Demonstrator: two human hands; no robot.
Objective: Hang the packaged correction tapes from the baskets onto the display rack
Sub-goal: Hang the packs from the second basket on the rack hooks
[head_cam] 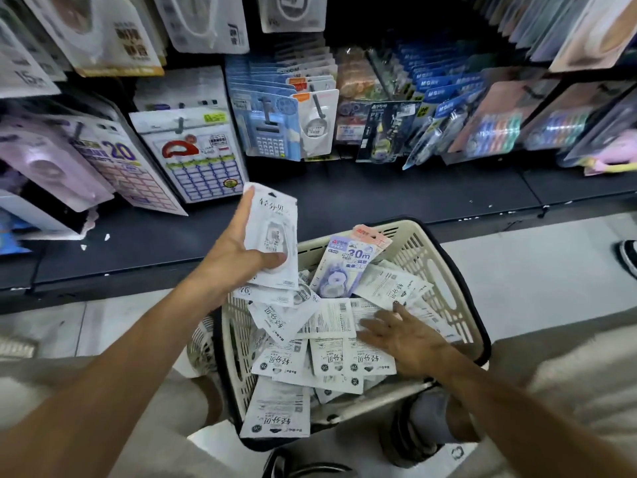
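Note:
My left hand [238, 250] grips a small stack of white packaged correction tapes [274, 232], held upright above the left rim of a cream plastic basket [444, 270]. The basket holds several more white packs [331, 360] lying loose, plus one purple pack marked 20m [344, 263] leaning against the far wall. My right hand [403, 336] lies flat on the packs at the right side of the basket, fingers spread. The display rack [282, 115] stands beyond the basket, hung with packaged stationery.
A dark shelf base [379, 194] runs below the rack hooks. A second perforated basket [203, 343] shows at the left of the first. My knees frame the basket. A person's shoe [629, 260] is at the right edge on the pale floor.

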